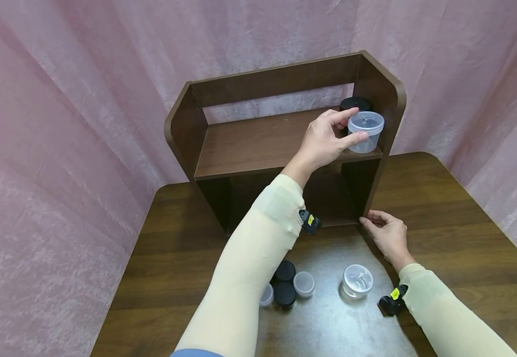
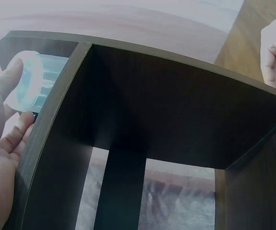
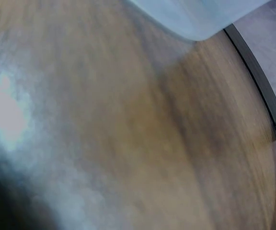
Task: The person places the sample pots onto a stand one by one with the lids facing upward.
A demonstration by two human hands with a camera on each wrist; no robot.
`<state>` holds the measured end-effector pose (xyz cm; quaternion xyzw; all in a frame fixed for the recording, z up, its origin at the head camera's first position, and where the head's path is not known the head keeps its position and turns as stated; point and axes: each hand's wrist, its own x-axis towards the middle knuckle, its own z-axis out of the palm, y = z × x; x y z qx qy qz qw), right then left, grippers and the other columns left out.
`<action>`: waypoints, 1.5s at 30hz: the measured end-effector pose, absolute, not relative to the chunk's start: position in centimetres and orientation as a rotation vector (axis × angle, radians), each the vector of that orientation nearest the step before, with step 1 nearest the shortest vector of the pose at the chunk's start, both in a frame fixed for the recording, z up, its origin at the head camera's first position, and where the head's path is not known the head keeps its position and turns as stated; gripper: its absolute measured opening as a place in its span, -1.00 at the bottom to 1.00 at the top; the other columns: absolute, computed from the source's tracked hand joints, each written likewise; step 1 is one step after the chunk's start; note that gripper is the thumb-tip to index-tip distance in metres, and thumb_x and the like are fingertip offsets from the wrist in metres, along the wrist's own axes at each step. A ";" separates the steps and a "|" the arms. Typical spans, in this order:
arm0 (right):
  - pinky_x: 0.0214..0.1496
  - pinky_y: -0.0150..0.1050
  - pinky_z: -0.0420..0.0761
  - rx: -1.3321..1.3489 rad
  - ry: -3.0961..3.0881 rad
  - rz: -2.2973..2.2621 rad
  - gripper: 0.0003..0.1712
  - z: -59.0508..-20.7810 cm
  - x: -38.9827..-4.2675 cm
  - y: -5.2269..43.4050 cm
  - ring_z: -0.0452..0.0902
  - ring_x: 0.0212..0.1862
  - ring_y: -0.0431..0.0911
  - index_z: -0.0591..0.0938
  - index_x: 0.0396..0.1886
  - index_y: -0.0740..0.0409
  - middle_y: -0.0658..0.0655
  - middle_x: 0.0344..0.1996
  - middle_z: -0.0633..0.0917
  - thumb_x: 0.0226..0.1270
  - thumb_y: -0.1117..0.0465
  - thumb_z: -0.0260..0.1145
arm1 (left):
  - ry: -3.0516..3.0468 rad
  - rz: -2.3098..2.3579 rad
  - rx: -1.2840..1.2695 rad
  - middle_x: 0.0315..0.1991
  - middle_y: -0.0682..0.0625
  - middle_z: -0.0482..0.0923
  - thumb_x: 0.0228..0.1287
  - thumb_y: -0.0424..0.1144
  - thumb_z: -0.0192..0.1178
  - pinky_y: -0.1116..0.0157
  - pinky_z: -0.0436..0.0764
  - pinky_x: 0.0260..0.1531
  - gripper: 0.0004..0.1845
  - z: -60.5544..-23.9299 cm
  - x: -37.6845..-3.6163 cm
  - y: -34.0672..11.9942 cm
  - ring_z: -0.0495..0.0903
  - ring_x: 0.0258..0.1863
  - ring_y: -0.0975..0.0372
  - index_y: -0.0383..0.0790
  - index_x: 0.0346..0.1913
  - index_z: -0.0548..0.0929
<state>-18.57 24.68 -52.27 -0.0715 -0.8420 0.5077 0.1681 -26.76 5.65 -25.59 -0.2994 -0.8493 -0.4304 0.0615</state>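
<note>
My left hand (image 1: 325, 136) holds a clear plastic jar (image 1: 367, 141) between thumb and fingers, at the right front of the upper tier of a brown wooden shelf (image 1: 254, 144). Behind that jar stands a black-lidded jar (image 1: 356, 102), partly hidden. In the left wrist view the clear jar (image 2: 51, 79) lies between the thumb and the fingers of the left hand (image 2: 1, 143). Low on the shelf's right side, my right hand (image 1: 387, 235) grips the front edge of the side panel, thumb at the edge and fingers along the outer face.
Several small jars with black lids (image 1: 284, 295) and pale lids (image 1: 304, 284) are grouped on the wooden table (image 1: 169, 277), partly behind the left forearm. Another clear jar (image 1: 357, 281) stands in front of the shelf's right side. Pink curtains (image 1: 84, 124) hang behind.
</note>
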 end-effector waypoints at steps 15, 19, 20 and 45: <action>-0.32 -0.61 0.51 -0.218 -2.404 1.460 -0.57 -52.3 -18.4 24.6 0.53 -0.24 -0.39 0.68 -0.05 0.20 0.20 -0.17 0.71 0.21 0.00 0.42 | -2.576 -1.341 -0.879 -0.15 0.15 0.49 0.10 0.02 0.41 0.61 0.39 -0.18 -0.32 -25.5 -26.6 5.5 0.41 -0.12 0.40 0.04 0.32 0.48; -0.32 -0.61 0.51 -0.217 -2.408 1.466 -0.56 -52.3 -18.5 24.7 0.53 -0.24 -0.38 0.67 -0.04 0.20 0.20 -0.16 0.71 0.21 0.00 0.41 | -2.561 -1.352 -0.853 -0.13 0.16 0.49 0.06 0.02 0.43 0.62 0.39 -0.15 -0.30 -25.5 -26.6 5.6 0.42 -0.10 0.40 0.06 0.31 0.47; -0.32 -0.61 0.51 -0.212 -2.411 1.463 -0.56 -52.3 -18.6 24.7 0.53 -0.24 -0.38 0.67 -0.03 0.20 0.20 -0.16 0.71 0.22 0.00 0.41 | -2.556 -1.355 -0.848 -0.13 0.17 0.49 0.06 0.02 0.44 0.62 0.39 -0.14 -0.30 -25.6 -26.6 5.6 0.42 -0.09 0.40 0.06 0.31 0.47; -0.33 -0.60 0.52 -0.198 -2.407 1.473 -0.57 -52.3 -19.2 24.9 0.53 -0.25 -0.35 0.68 -0.06 0.21 0.20 -0.18 0.70 0.20 0.02 0.42 | -2.264 -1.553 -0.999 -0.15 0.00 0.57 0.04 -0.15 0.48 0.46 0.55 -0.18 -0.52 -27.6 -22.9 3.8 0.56 -0.18 0.27 -0.13 0.06 0.65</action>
